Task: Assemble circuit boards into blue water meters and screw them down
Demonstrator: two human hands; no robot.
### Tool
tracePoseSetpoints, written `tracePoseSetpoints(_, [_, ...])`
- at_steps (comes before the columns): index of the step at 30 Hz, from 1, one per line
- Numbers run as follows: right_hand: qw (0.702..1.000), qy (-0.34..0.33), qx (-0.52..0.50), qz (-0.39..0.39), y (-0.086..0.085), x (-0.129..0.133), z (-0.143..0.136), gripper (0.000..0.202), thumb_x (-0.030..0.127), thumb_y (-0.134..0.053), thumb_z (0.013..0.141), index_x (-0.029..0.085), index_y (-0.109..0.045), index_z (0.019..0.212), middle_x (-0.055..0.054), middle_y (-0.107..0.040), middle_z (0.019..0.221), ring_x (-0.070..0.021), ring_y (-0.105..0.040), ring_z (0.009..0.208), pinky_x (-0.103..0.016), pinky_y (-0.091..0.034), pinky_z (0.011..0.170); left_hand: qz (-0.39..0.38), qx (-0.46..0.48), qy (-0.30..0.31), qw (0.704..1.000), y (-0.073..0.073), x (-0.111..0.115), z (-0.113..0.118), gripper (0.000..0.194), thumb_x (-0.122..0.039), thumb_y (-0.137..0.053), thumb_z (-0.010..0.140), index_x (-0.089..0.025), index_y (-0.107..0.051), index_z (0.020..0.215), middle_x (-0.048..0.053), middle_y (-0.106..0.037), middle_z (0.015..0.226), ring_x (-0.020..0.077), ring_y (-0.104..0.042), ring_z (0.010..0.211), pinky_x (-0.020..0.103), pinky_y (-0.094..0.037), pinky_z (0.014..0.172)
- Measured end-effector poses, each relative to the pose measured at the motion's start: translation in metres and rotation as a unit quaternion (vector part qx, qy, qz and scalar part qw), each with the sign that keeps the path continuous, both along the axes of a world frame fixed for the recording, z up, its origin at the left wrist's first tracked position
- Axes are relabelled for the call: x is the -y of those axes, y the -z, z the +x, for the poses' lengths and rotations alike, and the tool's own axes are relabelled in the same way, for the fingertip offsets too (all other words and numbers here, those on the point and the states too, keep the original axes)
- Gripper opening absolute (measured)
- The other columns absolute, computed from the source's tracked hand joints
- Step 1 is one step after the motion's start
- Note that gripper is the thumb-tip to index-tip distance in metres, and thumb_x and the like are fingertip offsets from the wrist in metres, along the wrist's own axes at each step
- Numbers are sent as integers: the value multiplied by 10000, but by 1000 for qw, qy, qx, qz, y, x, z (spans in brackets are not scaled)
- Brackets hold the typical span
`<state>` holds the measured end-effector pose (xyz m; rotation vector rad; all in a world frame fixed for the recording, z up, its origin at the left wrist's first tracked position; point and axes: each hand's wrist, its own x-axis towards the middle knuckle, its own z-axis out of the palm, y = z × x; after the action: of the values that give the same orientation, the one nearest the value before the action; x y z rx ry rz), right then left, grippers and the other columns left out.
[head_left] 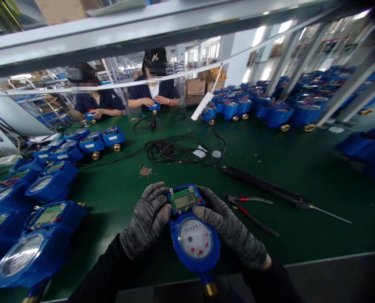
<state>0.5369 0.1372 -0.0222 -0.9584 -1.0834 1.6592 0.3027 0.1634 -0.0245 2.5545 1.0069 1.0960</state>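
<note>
A blue water meter (195, 240) with a round dial and a small lit-green circuit board with a display (183, 200) lies near the table's front edge, its brass end toward me. My left hand (148, 216), in a grey knit glove, grips the left side of the display housing. My right hand (228, 223), gloved alike, holds the housing's right side, its thumb by the board's lower right corner. Right of the hands lie open cutters with red and black handles (253, 210) and a black electric screwdriver (266, 183) with a long thin bit.
Small screws (145, 171) lie in a pile beyond my hands, near coiled black cable (165, 149). Blue meters (53, 244) crowd the left; more (278, 113) stand back right. Two people sit across the green table (118, 189), each handling a blue meter. A metal beam (118, 33) crosses above.
</note>
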Motion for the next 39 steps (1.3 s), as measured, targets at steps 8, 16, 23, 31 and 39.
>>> tracePoseSetpoints(8, [1000, 3, 2, -12, -5, 2, 0, 654, 445, -793, 817, 270, -504, 1377, -65, -566, 1427, -248, -595, 1256, -411, -487, 1076, 139, 33, -137, 980, 16, 18, -1, 187, -129, -635, 900, -179, -649, 1079, 87, -712, 1159, 260, -593, 1210, 513, -505, 1054])
tracePoseSetpoints(16, [1000, 17, 8, -14, -1, 4, 5, 643, 466, -806, 794, 285, -536, 1349, -53, -570, 1422, -254, -574, 1283, -411, -477, 1086, 123, -2, -65, 990, 23, 26, -9, 370, -88, -536, 934, -157, -582, 1295, 150, -599, 1368, 297, -498, 1344, 540, -456, 1100])
tracePoseSetpoints(23, [1000, 3, 21, -13, -1, 1, 7, 671, 476, -775, 831, 289, -491, 1409, -68, -560, 1428, -243, -575, 1280, -432, -456, 1107, 116, -11, -45, 992, 25, 24, -13, 450, -97, -494, 945, -152, -534, 1390, 133, -587, 1394, 263, -489, 1354, 497, -371, 1177])
tracePoseSetpoints(31, [1000, -16, -13, -23, 5, -2, 8, 660, 427, -767, 855, 299, -464, 1426, -55, -559, 1434, -210, -600, 1251, -392, -484, 1087, 139, -55, -37, 988, 22, 22, -11, 425, -107, -501, 940, -138, -536, 1362, 152, -542, 1408, 296, -453, 1375, 527, -348, 1180])
tracePoseSetpoints(39, [999, -5, -23, -30, -3, 0, 5, 648, 418, -785, 836, 273, -492, 1396, -59, -580, 1413, -224, -600, 1256, -392, -493, 1079, 118, -88, 12, 989, 5, 5, -18, 359, -239, -555, 926, -184, -546, 1280, 134, -541, 1296, 353, -442, 1351, 657, -295, 1164])
